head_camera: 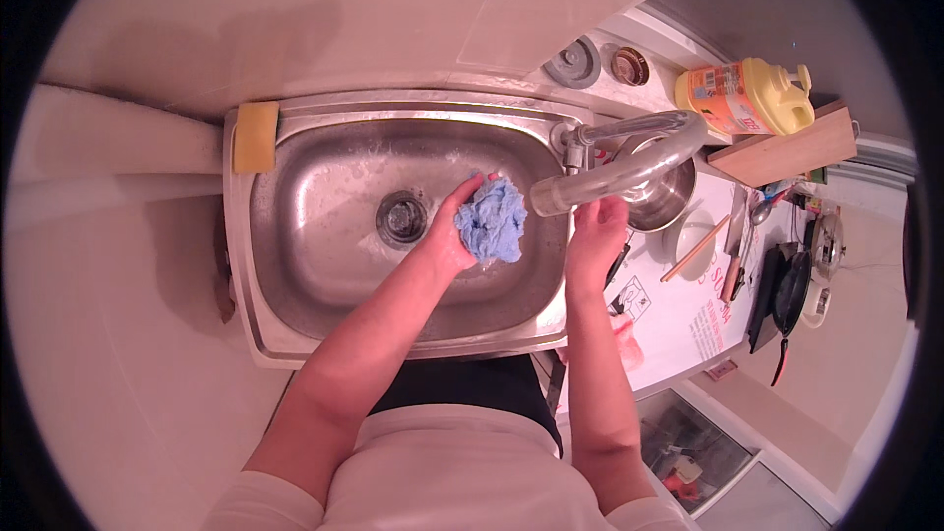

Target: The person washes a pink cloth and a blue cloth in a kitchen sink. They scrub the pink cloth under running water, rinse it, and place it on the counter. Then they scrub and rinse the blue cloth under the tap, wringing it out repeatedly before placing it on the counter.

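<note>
A crumpled wet blue cloth [493, 220] is bunched in my left hand [448, 236], over the right half of a stainless steel sink [317, 243]. My fingers wrap its left side, and part of the hand is hidden under it. The drain [403, 219] lies left of the cloth. Just right of the cloth is the spout end of a curved faucet [627, 177]. My right hand [596, 243] is raised at the sink's right rim, its fingertips partly behind the spout. Whether they grip the faucet is hidden.
A yellow sponge [256, 137] sits on the sink's back left corner. Right of the faucet are a steel pot [664, 195], a bowl [682, 251] with chopsticks [697, 249] across it and a knife [732, 276]. Behind them stand a yellow pump bottle [745, 96] and a wooden board [789, 147].
</note>
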Motion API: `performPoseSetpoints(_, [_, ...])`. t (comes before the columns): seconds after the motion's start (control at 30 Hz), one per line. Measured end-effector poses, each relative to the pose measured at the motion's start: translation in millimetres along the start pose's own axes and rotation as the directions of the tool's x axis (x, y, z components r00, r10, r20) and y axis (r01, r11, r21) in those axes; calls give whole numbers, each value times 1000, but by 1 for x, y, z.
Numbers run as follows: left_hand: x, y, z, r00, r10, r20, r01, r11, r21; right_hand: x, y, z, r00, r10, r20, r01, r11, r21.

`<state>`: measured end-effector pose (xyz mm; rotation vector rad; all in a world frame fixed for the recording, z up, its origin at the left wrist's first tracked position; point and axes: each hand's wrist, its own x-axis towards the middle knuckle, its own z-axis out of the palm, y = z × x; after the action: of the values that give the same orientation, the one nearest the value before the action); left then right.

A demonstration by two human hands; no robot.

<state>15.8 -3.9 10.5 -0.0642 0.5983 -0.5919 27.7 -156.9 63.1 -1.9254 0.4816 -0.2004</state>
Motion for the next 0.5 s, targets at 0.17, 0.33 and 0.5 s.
performPoseSetpoints(0.17, [9, 6, -3, 999, 13, -38, -14, 999, -29, 22, -9, -4, 996, -65, 66, 74, 988, -138])
performPoseSetpoints(0.33, [-2, 8, 17, 992, 112, -55, -111, 993, 30, 22, -8, -4, 968, -224, 110, 245, 939, -240])
performPoseSetpoints(0.5, [-10, 8, 33, 975, 185, -123, -176, 981, 84, 23, -6, 0, 893, -403, 198, 449, 812, -373])
